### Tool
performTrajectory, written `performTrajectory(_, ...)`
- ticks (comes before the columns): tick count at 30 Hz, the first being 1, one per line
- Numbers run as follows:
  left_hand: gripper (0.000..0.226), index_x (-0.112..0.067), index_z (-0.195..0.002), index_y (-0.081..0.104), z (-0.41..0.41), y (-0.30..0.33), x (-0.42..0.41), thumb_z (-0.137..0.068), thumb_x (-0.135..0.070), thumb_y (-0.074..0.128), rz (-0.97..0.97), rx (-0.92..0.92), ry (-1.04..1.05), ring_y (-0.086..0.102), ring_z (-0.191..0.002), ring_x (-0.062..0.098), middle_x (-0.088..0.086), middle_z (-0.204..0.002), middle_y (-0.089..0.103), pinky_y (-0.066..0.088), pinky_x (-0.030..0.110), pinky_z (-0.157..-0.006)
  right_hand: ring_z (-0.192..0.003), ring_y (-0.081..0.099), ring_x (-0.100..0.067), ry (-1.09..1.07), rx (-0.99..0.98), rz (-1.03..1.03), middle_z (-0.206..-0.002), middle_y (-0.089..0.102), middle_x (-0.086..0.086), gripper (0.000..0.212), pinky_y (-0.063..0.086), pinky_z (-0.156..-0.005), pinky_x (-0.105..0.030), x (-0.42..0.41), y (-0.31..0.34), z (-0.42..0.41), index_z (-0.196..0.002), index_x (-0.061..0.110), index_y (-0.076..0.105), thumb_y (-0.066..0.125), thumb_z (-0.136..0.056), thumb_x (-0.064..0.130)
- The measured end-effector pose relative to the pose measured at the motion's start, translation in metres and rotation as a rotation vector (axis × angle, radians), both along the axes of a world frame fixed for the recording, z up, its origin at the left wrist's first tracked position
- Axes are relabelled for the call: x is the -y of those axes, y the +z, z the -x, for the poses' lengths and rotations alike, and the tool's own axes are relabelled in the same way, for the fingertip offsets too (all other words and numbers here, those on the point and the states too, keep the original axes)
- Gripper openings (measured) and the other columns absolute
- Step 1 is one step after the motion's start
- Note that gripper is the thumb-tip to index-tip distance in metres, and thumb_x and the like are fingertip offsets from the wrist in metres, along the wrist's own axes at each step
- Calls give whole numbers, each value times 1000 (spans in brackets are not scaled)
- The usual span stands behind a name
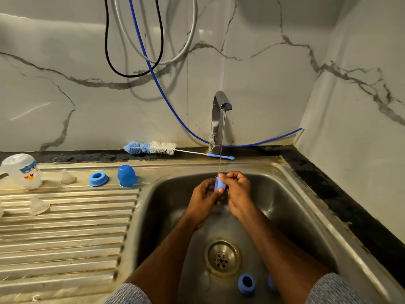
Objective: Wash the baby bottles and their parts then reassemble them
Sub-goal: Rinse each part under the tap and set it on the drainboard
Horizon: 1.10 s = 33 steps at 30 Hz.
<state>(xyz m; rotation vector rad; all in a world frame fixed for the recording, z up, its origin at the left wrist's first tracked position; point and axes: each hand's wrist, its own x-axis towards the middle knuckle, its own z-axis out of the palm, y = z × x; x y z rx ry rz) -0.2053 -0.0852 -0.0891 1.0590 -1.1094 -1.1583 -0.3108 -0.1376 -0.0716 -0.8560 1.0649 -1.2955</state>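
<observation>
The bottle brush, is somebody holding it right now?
No, the bottle brush lies on the counter behind the sink, while the left hand and right hand hold a small blue part.

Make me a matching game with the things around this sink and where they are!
Things:
1. bottle brush
2. blue cap
3. blue ring
4. small blue part

Places:
A. in both hands under the running water
B. on the bottom of the sink near the drain
C. on the dark counter behind the sink
D. standing on the ridged draining board

Pairs: 1-C, 2-D, 3-B, 4-A
</observation>
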Motion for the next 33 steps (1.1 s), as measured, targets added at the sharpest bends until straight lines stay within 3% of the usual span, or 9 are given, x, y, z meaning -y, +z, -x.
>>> performTrajectory(3, 33, -10, -132, 59, 3, -1, -1, -99, -10, 60, 27, 14, -18, 71, -108, 20, 8, -118, 72, 58, 34, -93, -76, 72, -22, -46, 35, -34, -93, 72, -13, 23, 56, -52, -26, 1, 4, 1, -90, 14, 56, 77, -84, 4)
performTrajectory(9, 31, 2, -131, 59, -4, 2, 4, -104, -12, 50, -147, -210, 25, 69, -83, 14, 16, -106, 70, 57, 32, -84, -80, 74, -22, 208, 81, -4, -100, 75, -10, 19, 58, -55, -30, 0, 0, 0, -107, 9, 64, 69, -90, 1)
performTrajectory(15, 31, -1, -133, 57, 0, 4, -2, -103, -7, 52, -40, -95, -32, 67, -104, 29, 23, -121, 68, 54, 43, -100, -67, 71, -21, 0, 69, -78, -89, 74, -13, 18, 54, -49, -28, 3, 5, -3, -94, 10, 65, 78, -82, 3)
performTrajectory(18, 37, -1, -129, 60, 1, 11, -3, -108, -24, 40, -152, -277, -52, 70, -95, 25, 22, -112, 72, 59, 35, -89, -61, 72, -18, 8, 139, -117, -78, 76, -9, 11, 55, -47, -27, 4, 5, 2, -92, 7, 66, 72, -86, 0)
performTrajectory(20, 47, 1, -125, 62, -2, 17, -1, -109, -33, 34, -209, -380, -30, 70, -84, 23, 21, -98, 73, 60, 30, -78, -62, 72, -16, 64, 116, -91, -83, 77, -10, 9, 54, -48, -24, 4, 3, 4, -94, 7, 65, 65, -91, -2)
performTrajectory(24, 49, 3, -121, 63, 4, 22, 2, -110, -35, 33, -274, -432, 32, 67, -74, 22, 21, -89, 70, 58, 31, -74, -72, 74, -18, 117, 8, 9, -100, 77, -10, 23, 56, -53, -23, 5, 4, 4, -104, 13, 70, 56, -95, -3)
performTrajectory(29, 51, 1, -118, 65, 16, 17, 4, -110, -38, 33, -373, -406, 63, 65, -65, 21, 19, -82, 69, 58, 31, -69, -51, 64, -6, 265, -105, 34, -108, 75, -11, 26, 44, -39, -15, 3, -1, 5, -111, 11, 73, 53, -97, 1)
performTrajectory(31, 48, -1, -117, 64, 15, 16, 4, -110, -37, 34, -398, -449, 62, 67, -66, 21, 20, -85, 72, 59, 31, -68, -66, 71, -6, 288, -155, 36, -112, 74, -9, 28, 53, -52, -17, 4, -5, 5, -115, 10, 72, 51, -98, -1)
performTrajectory(33, 45, -1, -119, 64, 14, 17, 3, -111, -33, 32, -413, -486, 51, 71, -72, 23, 20, -88, 75, 61, 31, -69, -94, 74, -17, 251, -150, 45, -114, 74, -7, 25, 61, -79, -29, 5, -8, 5, -112, 11, 72, 52, -99, 1)
